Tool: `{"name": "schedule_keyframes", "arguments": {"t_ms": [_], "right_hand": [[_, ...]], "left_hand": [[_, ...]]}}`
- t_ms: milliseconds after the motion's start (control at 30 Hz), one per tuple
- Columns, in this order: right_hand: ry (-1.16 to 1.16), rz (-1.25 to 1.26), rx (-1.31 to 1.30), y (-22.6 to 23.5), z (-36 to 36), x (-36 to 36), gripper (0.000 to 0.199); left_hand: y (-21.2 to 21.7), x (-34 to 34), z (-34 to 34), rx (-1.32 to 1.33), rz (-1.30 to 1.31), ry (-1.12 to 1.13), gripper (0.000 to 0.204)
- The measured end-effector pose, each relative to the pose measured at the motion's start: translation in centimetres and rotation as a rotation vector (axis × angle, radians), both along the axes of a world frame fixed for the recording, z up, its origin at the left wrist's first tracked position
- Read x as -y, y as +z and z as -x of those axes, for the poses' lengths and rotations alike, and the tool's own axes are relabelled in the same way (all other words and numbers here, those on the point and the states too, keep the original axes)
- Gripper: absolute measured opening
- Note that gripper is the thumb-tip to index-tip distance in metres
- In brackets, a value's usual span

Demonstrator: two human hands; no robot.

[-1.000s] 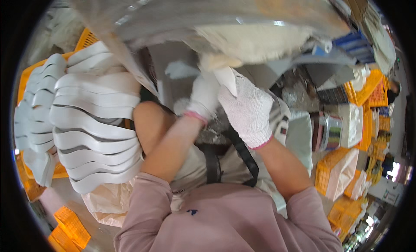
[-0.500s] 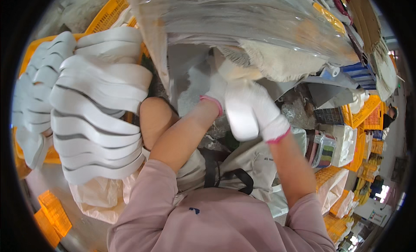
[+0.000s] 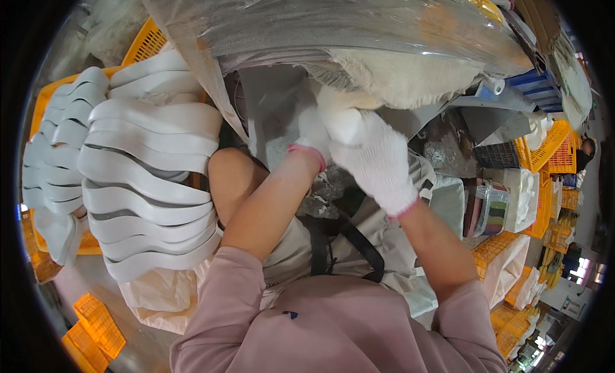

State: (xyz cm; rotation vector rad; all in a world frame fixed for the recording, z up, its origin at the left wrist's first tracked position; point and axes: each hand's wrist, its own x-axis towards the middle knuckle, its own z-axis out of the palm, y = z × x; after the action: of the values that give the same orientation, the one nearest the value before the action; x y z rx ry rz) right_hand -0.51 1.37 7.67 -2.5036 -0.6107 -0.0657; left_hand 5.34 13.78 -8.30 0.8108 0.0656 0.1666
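Both my hands wear white knit gloves with pink cuffs and meet under the plastic-covered hood. My right hand (image 3: 378, 161) is closed on a white, smooth, rounded piece that looks like a shoe sole (image 3: 346, 127). My left hand (image 3: 312, 131) is close against the piece's left side; its fingers are blurred and partly hidden, so their grip does not show. Just beyond the piece, a pale rounded form (image 3: 343, 100) sits beneath a frayed cream cloth (image 3: 410, 78). Most of the sole is covered by my right glove.
On my left, wavy white soles (image 3: 144, 161) stand stacked in rows by a yellow crate (image 3: 40, 113). The hood's clear plastic cover (image 3: 359, 27) hangs over my hands. Yellow crates (image 3: 548, 145) and a clear-sided box (image 3: 492, 206) stand to the right. Orange baskets (image 3: 96, 328) lie lower left.
The sole has turned and moved up toward the pale form, so less of it shows. My right hand has rolled over, its back now facing up. My left hand stays nearly in place.
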Motion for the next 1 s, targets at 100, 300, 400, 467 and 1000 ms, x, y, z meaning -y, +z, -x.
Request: {"name": "schedule_keyframes", "arguments": {"t_ms": [100, 300, 400, 467, 1000], "right_hand": [[-0.023, 0.071, 0.022, -0.8, -0.2, 0.3, 0.057], [-0.108, -0.190, 0.124, -3.0, 0.9, 0.7, 0.048], [-0.172, -0.050, -0.089, -3.1, -1.5, -1.2, 0.042], [-0.111, -0.040, -0.243, -3.1, -2.2, -1.3, 0.048], [0.130, 0.214, -0.219, 3.2, 0.1, -0.9, 0.028]], "left_hand": [[0.1, -0.6, 0.2, -0.184, -0.125, -0.021, 0.021], [1.2, 3.4, 3.2, -0.135, -0.373, 0.349, 0.019], [2.2, 3.1, 2.8, -0.217, -0.145, 0.235, 0.024], [2.4, 2.2, 2.6, -0.243, 0.528, 0.036, 0.033], [-2.0, 1.1, -2.1, 0.260, 0.442, -0.248, 0.047]]}}
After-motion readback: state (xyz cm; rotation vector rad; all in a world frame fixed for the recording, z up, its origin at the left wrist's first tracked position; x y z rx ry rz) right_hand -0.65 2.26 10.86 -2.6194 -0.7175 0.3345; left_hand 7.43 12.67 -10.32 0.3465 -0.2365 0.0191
